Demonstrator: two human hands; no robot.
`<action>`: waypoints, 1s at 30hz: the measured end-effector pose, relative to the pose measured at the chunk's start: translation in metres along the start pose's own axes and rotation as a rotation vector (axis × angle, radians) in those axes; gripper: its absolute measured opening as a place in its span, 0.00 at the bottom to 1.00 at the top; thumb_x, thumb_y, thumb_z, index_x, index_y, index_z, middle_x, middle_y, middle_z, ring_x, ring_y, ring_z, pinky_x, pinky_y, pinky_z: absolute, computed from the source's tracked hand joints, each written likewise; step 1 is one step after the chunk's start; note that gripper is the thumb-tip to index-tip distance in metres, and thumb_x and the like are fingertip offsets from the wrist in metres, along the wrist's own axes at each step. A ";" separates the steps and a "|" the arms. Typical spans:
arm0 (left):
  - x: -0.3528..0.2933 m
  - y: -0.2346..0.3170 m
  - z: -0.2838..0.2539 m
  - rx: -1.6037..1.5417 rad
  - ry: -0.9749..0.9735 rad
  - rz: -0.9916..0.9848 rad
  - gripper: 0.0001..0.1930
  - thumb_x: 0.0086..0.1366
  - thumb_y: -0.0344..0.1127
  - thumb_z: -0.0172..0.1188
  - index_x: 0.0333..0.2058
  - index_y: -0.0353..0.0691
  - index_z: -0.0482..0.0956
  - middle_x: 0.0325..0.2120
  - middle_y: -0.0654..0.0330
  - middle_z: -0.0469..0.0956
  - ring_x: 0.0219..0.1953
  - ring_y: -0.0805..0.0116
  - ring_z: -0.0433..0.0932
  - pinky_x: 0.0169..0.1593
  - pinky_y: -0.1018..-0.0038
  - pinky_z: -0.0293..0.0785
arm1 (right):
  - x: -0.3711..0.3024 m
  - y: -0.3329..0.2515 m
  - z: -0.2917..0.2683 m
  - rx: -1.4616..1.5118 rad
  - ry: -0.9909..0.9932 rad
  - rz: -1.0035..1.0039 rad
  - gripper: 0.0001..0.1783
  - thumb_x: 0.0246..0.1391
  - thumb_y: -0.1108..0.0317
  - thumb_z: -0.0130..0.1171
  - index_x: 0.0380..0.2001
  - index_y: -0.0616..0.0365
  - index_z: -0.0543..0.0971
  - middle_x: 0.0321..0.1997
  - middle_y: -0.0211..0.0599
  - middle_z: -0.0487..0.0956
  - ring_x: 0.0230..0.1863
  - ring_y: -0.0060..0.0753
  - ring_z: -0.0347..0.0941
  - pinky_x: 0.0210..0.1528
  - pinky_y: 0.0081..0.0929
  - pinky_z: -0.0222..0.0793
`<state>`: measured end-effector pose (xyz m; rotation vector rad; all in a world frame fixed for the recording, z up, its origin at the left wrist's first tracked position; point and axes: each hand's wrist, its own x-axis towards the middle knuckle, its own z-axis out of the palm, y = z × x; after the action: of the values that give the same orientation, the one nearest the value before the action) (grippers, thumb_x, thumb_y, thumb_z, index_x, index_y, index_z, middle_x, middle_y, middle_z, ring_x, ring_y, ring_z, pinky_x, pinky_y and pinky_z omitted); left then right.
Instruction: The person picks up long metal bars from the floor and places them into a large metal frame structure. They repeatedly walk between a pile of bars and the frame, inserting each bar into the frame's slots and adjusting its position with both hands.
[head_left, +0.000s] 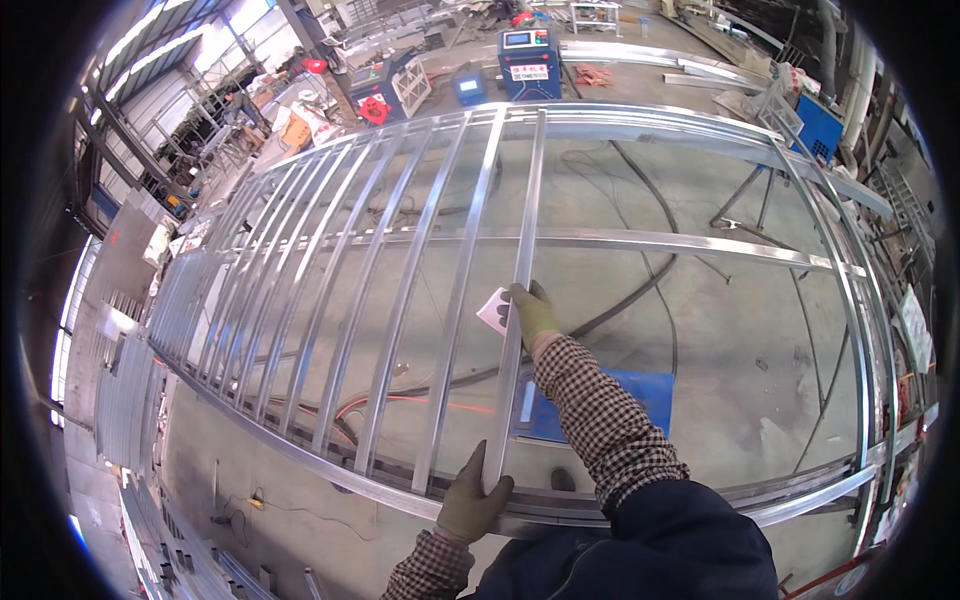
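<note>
A long silver square metal tube (530,200) lies across a large metal frame (620,240), its far end by the far rail. My left hand (470,500), in an olive work glove, is closed round the tube's near end, thumb on one side and fingers on the other. Farther along, my right hand (531,308), gloved too, grips the same tube from above. Beside its fingers a small pinkish-white square piece (491,311) sticks out to the left; I cannot tell whether it is pinched or only touched. Several parallel tubes (398,300) span the frame to the left.
Beneath the frame lie dark cables (625,300), an orange-red line (440,401) and a blue panel (640,395). Dark boxy machines (530,65) stand beyond the far rail. Stacked metal profiles (130,400) are at the left, and a blue box (818,128) at the far right.
</note>
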<state>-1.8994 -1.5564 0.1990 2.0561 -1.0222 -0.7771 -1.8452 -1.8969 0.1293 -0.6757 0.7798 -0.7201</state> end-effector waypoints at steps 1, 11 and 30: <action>0.004 -0.002 0.003 0.028 0.003 0.012 0.43 0.69 0.43 0.67 0.74 0.27 0.59 0.61 0.29 0.76 0.64 0.38 0.78 0.66 0.56 0.75 | 0.004 0.002 -0.003 -0.040 0.029 0.003 0.21 0.67 0.59 0.62 0.59 0.54 0.75 0.43 0.37 0.84 0.35 0.35 0.82 0.35 0.36 0.80; 0.020 -0.012 0.022 -0.027 -0.015 -0.038 0.42 0.67 0.44 0.66 0.74 0.32 0.61 0.59 0.28 0.77 0.64 0.33 0.77 0.66 0.51 0.75 | 0.011 0.001 -0.014 -0.100 0.034 0.045 0.26 0.69 0.57 0.62 0.64 0.55 0.72 0.43 0.40 0.84 0.34 0.36 0.81 0.33 0.35 0.78; -0.041 -0.049 -0.061 0.334 0.010 0.192 0.31 0.63 0.48 0.74 0.60 0.38 0.80 0.50 0.50 0.84 0.52 0.50 0.85 0.59 0.52 0.78 | -0.240 0.069 -0.080 -0.619 -0.257 0.494 0.36 0.68 0.51 0.67 0.70 0.62 0.71 0.55 0.39 0.82 0.54 0.30 0.79 0.57 0.31 0.77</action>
<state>-1.8535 -1.4806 0.2031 2.1902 -1.3971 -0.5237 -2.0102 -1.6925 0.1251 -1.0548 0.8879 0.0763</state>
